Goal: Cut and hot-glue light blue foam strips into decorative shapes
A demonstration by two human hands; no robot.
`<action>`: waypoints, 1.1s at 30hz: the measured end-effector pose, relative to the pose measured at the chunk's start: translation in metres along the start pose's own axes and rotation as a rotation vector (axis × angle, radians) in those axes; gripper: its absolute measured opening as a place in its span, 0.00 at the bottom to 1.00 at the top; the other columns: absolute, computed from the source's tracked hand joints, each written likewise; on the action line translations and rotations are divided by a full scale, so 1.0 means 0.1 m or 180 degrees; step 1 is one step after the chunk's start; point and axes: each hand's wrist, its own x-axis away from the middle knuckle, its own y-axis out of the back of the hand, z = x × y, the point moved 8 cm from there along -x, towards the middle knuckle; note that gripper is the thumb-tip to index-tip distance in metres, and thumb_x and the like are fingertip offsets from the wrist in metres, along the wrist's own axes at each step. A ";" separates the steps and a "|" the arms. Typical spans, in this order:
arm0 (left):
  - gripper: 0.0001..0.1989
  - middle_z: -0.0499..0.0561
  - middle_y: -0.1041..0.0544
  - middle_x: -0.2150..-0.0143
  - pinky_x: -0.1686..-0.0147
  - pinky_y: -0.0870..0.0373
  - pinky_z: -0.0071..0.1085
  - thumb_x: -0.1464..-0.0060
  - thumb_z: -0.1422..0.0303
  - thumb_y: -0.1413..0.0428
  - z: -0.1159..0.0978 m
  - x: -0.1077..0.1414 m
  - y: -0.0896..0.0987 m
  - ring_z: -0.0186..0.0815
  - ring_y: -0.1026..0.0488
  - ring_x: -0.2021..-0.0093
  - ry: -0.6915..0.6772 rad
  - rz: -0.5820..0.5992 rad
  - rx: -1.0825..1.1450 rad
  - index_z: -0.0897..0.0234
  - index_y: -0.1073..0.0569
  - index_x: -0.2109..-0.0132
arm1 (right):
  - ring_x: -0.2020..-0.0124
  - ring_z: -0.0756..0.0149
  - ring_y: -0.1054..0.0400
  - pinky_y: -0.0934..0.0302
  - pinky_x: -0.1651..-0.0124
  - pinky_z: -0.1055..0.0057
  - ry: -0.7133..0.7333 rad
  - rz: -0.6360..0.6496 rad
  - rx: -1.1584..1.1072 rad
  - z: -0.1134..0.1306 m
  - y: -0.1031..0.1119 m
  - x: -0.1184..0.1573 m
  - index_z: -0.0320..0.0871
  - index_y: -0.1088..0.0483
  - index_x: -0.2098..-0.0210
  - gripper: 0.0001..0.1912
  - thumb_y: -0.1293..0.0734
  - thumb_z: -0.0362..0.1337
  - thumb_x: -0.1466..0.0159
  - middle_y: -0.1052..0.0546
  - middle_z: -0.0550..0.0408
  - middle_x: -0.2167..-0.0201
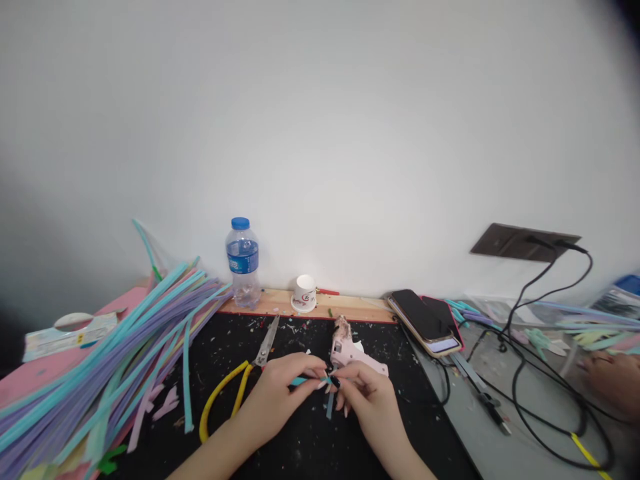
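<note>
The fingers of the left hand [280, 393] are closed in a pinch on a small turquoise piece [299, 381], and the fingers of the right hand [367, 397] are closed around the other end of it, so the fingertips of both hands almost meet. The piece is just in front of the glue gun [357, 359], and most of its shape is hidden by the fingers. A pale blue strip [330, 405] hangs down below the fingertips; what holds its upper end, I cannot tell. The pink glue gun lies on a black mat [300, 443], which has many small scraps on it. To the left of the glue gun, the scissors [223, 390] with yellow handles lie partly behind the left forearm, and farther left there is a big bundle of fuzzy stems [145, 333] in turquoise, purple and other soft colours. Behind the glue gun, near the wall [350, 147], stand a white paper cup [305, 295] and, more to the left, a bottle [243, 263] with a blue cap. To the right of the glue gun are two phones [425, 317], overlapping, then black cables [520, 367] on the grey counter [450, 413], and at the far right another person's hand [613, 383].
</note>
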 end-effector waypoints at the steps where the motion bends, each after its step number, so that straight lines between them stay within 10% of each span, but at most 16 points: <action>1: 0.08 0.48 0.22 0.64 0.60 0.30 0.28 0.47 0.74 0.46 0.02 -0.01 0.03 0.33 0.25 0.64 -0.0011 -0.0001 -0.0077 0.60 0.27 0.59 | 0.83 0.71 0.35 0.43 0.81 0.77 -0.0013 -0.0046 -0.0006 0.00 0.03 0.00 0.40 0.29 0.72 0.11 0.33 0.42 0.43 0.27 0.56 0.81; 6: 0.12 0.56 0.27 0.51 0.48 0.37 0.40 0.44 0.67 0.49 0.30 -0.07 0.70 0.43 0.32 0.50 0.0130 -0.0740 -0.1479 0.63 0.29 0.53 | 0.82 0.70 0.35 0.43 0.80 0.76 -0.0005 -0.0202 0.0046 0.02 0.12 0.00 0.40 0.29 0.73 0.13 0.33 0.45 0.43 0.25 0.53 0.79; 10: 0.13 0.61 0.30 0.50 0.52 0.37 0.50 0.46 0.66 0.49 0.70 0.03 1.29 0.55 0.36 0.49 0.1069 -0.1219 -0.3044 0.65 0.25 0.57 | 0.82 0.70 0.35 0.43 0.80 0.76 -0.0011 -0.0192 0.0031 0.02 0.13 -0.01 0.40 0.30 0.72 0.14 0.33 0.47 0.43 0.25 0.54 0.79; 15: 0.17 0.67 0.32 0.49 0.67 0.35 0.57 0.48 0.62 0.50 1.04 0.25 1.51 0.65 0.33 0.56 0.1900 -0.1278 -0.3236 0.64 0.24 0.57 | 0.83 0.71 0.35 0.43 0.80 0.77 -0.0049 -0.0064 0.0045 0.00 0.08 -0.01 0.40 0.30 0.72 0.14 0.34 0.47 0.43 0.25 0.54 0.79; 25: 0.15 0.55 0.23 0.62 0.65 0.33 0.33 0.46 0.67 0.53 0.85 0.11 1.59 0.44 0.27 0.65 0.1209 -0.1560 -0.2571 0.65 0.27 0.56 | 0.83 0.72 0.36 0.44 0.81 0.78 -0.0054 -0.0125 -0.0175 0.03 0.10 -0.03 0.41 0.32 0.69 0.14 0.34 0.47 0.43 0.25 0.54 0.78; 29: 0.12 0.48 0.28 0.76 0.73 0.36 0.30 0.49 0.60 0.46 0.70 0.14 1.61 0.38 0.32 0.75 0.1057 -0.1922 -0.0652 0.60 0.27 0.60 | 0.83 0.74 0.36 0.45 0.81 0.79 -0.0097 0.0001 -0.0433 0.03 0.06 -0.03 0.42 0.35 0.69 0.12 0.34 0.44 0.42 0.25 0.57 0.78; 33: 0.12 0.51 0.26 0.65 0.76 0.36 0.28 0.51 0.62 0.43 0.69 0.09 1.33 0.32 0.35 0.76 0.1356 -0.1243 0.1612 0.61 0.25 0.60 | 0.85 0.75 0.38 0.46 0.81 0.80 -0.0212 0.0129 -0.0659 0.00 0.01 -0.03 0.42 0.37 0.71 0.11 0.34 0.43 0.42 0.26 0.59 0.80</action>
